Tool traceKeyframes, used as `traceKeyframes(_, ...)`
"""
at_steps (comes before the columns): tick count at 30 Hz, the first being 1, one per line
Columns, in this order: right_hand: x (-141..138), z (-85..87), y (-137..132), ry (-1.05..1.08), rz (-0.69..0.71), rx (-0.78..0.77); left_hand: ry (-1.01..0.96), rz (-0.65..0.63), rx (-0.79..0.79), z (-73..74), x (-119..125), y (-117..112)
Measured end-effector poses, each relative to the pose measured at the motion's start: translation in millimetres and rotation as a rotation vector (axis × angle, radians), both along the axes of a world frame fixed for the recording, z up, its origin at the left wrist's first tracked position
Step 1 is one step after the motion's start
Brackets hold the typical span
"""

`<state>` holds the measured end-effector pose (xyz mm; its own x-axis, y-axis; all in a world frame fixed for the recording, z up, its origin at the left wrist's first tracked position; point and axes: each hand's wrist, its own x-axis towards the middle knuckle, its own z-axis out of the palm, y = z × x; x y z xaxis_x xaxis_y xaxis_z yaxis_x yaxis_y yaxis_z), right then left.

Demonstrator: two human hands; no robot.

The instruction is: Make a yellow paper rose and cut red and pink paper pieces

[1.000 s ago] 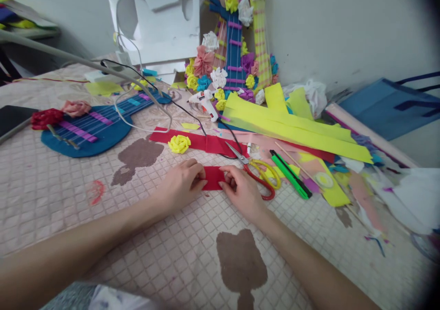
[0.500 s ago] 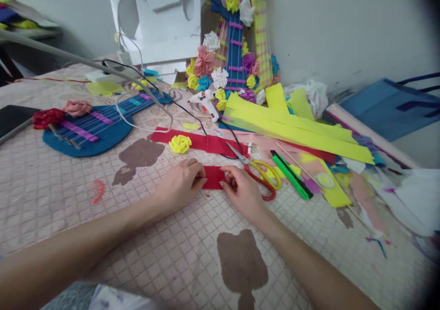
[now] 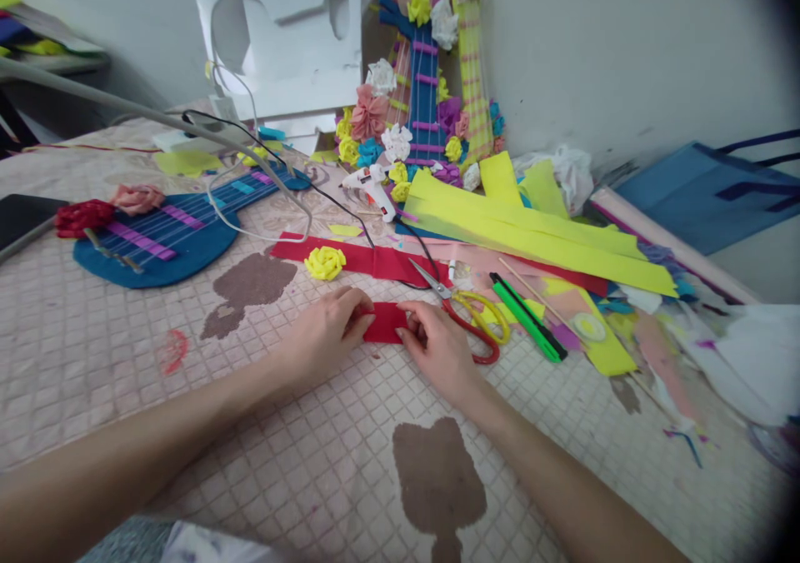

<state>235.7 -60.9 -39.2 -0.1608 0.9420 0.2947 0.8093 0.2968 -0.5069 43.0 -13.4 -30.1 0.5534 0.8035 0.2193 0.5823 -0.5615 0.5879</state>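
Observation:
A short piece of red crepe paper [image 3: 385, 323] is held flat between my two hands, just above or on the tablecloth. My left hand [image 3: 330, 323] pinches its left end with thumb and fingers. At its right end, my right hand [image 3: 436, 348] grips the edge the same way. Beyond them lies a longer red strip [image 3: 359, 257] with a yellow paper rose [image 3: 325, 263] on its left part. Scissors with red and yellow handles [image 3: 478, 317] rest partly behind my right hand, blades over the strip's right end.
A green box cutter [image 3: 528, 317] lies to the right, near yellow paper strips [image 3: 531, 230]. Behind stands a white glue gun [image 3: 372, 188] with its cord. A blue paper guitar [image 3: 162, 238] lies at left; decorated guitars [image 3: 425, 88] lean at the back.
Both hands keep hold of the red paper in almost the same place. Its visible face looks smoother, with the crosswise lines gone. The whole view has shifted slightly.

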Motion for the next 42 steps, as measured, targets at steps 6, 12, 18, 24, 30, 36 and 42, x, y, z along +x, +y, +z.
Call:
traceKeyframes(6, -0.9, 0.4, -0.1, -0.03, 0.002, 0.003, 0.03, -0.001, 0.049, -0.6, 1.2, -3.3)
traceKeyframes(12, -1.9, 1.5, -1.2, -0.048, 0.006, 0.006, 0.074, 0.004, 0.103, -6.6, 2.6, -5.6)
traceKeyframes(18, -1.9, 0.3, -2.1, -0.059, 0.01, 0.03, 0.005, 0.02, 0.044, -3.7, 2.1, -6.0)
traceKeyframes(24, -1.5, -1.5, -1.8, -0.035, 0.024, 0.041, -0.065, -0.019, -0.016, -2.0, 0.2, -3.6)
traceKeyframes(30, -1.5, 0.4, -1.8, -0.016, 0.027, 0.034, -0.08, -0.005, -0.067, -1.3, -1.7, 0.9)
traceKeyframes(36, -2.3, 0.8, -1.7, -0.029, 0.022, 0.03, -0.037, -0.005, -0.013, -1.1, -0.8, -0.6)
traceKeyframes(42, -2.9, 0.6, -2.0, -0.056, 0.024, 0.043, 0.01, -0.003, 0.045, -2.2, 1.3, -3.8)
